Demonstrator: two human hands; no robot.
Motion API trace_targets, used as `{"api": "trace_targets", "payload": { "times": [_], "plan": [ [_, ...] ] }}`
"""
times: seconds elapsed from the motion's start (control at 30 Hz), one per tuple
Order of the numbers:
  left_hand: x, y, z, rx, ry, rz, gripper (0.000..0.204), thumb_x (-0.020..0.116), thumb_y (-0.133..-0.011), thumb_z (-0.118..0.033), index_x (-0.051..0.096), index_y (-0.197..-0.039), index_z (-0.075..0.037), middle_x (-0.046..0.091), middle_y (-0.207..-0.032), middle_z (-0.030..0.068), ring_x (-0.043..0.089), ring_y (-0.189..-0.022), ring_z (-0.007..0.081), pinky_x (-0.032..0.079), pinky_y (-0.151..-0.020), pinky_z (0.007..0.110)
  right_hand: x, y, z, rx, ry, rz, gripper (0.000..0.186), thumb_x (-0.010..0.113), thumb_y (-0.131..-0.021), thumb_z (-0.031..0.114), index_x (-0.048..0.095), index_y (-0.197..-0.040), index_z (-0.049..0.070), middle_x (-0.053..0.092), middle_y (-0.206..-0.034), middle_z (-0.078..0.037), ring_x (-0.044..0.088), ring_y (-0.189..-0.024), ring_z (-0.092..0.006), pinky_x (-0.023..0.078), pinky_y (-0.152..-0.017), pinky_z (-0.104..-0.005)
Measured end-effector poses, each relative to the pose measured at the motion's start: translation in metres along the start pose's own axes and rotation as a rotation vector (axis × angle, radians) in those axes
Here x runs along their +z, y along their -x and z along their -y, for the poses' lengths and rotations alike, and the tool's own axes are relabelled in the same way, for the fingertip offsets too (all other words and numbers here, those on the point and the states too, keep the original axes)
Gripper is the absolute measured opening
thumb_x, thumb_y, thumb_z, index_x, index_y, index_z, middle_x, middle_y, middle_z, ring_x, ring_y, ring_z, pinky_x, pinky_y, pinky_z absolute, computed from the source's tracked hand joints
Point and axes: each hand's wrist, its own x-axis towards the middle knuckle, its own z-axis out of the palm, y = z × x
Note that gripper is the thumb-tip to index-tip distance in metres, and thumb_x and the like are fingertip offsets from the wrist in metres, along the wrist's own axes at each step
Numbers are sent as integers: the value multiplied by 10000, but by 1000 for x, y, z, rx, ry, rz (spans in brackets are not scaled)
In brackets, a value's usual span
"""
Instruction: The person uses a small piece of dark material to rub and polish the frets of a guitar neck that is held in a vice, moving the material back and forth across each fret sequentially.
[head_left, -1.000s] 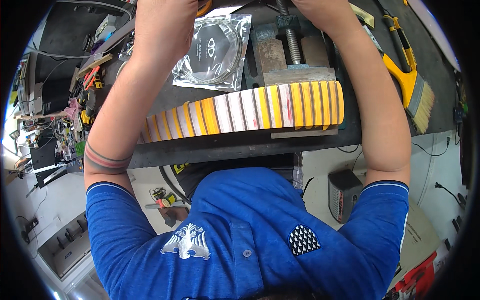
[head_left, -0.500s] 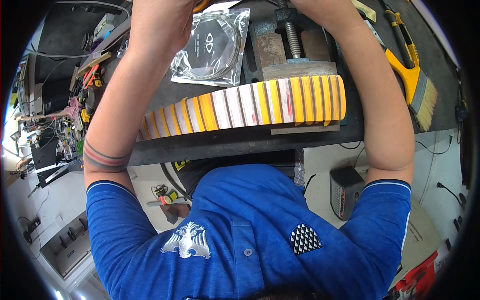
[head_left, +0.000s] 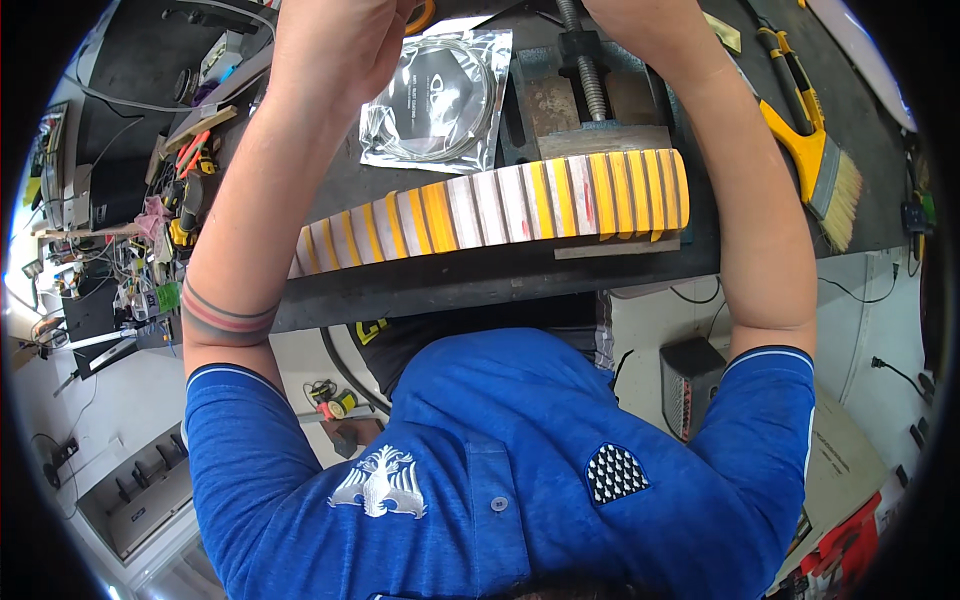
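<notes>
Both my hands are at the top edge of the head view, with their fingers mostly cut off. My left hand (head_left: 345, 45) is next to an orange, rounded thing (head_left: 424, 14), and I cannot tell whether it touches it. My right hand (head_left: 632, 22) is beyond the bench vise's threaded screw, to its right. Below the hands lies a long, tapered piece (head_left: 500, 205) banded in yellow and white with dark grooves, across the vise (head_left: 560, 105). A clear packet (head_left: 437, 100) with coiled wire and a black card rests near my left forearm.
A yellow-handled brush (head_left: 815, 160) lies right of my right forearm. Tools and cables (head_left: 150, 230) clutter the left side. The dark bench top (head_left: 400, 285) ends in front of my torso. A black box (head_left: 690, 385) stands on the floor below.
The bench things appear slightly further right on the left side, and my left arm has shifted a little right. My right arm is nearly unchanged. The striped piece stays in place on the vise.
</notes>
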Motion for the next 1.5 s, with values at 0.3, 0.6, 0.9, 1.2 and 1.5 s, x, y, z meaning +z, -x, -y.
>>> {"api": "trace_targets", "payload": {
  "times": [0.3,0.6,0.9,1.2,1.5],
  "plan": [
    [-4,8,-25,-114,48,61,150,801,-1064,-99,773,-1157,15,801,-1026,106,800,-840,164,696,-787,295,6,-15,15,-23,-139,98,141,626,-1155,159,688,-1081,57,644,-911,54,598,-834,-45,499,-737,-227],
    [-17,4,-26,-9,9,85,66,807,-1024,-13,786,-1071,27,797,-1027,89,793,-881,173,685,-715,319,-9,-44,22,-30,-82,290,215,684,-1105,187,735,-965,32,694,-856,19,624,-797,-75,515,-748,-263],
    [7,74,-10,1083,-947,948,336,830,-727,-29,802,-1055,34,769,-1097,152,786,-1019,340,660,-803,417,-19,-31,-42,-110,362,-92,324,700,-1068,250,721,-896,-23,727,-778,-123,711,-743,-215,560,-734,-410],
    [14,67,-1,928,-980,1095,403,831,-690,-66,810,-1077,43,770,-1107,149,785,-1033,338,663,-801,410,-5,-23,-58,-409,727,-72,276,717,-946,230,741,-806,-8,749,-847,-235,746,-855,-456,587,-809,-559],
    [16,68,5,877,-1009,1056,368,825,-693,-59,830,-1050,33,783,-1091,137,786,-1038,323,666,-828,407,-2,-20,-62,-356,695,-107,278,716,-949,238,763,-823,-4,759,-858,-243,754,-865,-452,593,-813,-557]
  ]
}}
